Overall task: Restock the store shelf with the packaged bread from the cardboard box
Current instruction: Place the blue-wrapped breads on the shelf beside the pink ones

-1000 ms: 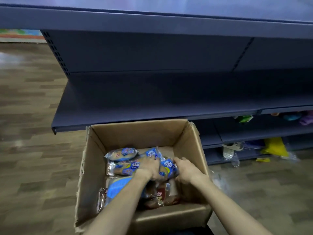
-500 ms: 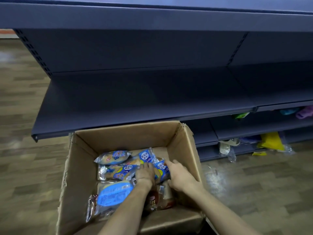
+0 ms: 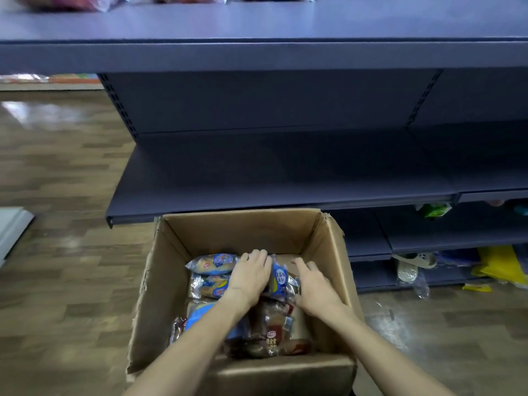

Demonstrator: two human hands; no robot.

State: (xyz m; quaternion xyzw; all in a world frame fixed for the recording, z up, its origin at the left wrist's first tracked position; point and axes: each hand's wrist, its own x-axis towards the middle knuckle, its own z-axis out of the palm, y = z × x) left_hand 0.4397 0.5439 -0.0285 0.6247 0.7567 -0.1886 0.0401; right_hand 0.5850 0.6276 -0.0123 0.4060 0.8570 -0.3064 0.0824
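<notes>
A dark store shelf [image 3: 285,178] stands at 12 o'clock behind the cardboard box [image 3: 171,281], with a sandal [image 3: 411,262] and yellow bag [image 3: 500,265] low at 3 o'clock. In the box, the left hand [image 3: 250,277] lies flat with straight fingers on the bread packs [image 3: 213,262]. The right hand [image 3: 313,284], fingers loose, touches one blue pack [image 3: 278,278] standing on end, long side pointing to 12.

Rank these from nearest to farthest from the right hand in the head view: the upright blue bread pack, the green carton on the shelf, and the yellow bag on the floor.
1. Upright blue bread pack, in the box, just left of the right hand.
2. Green carton, up and right, on a lower shelf.
3. Yellow bag, far right, at floor level.
</notes>
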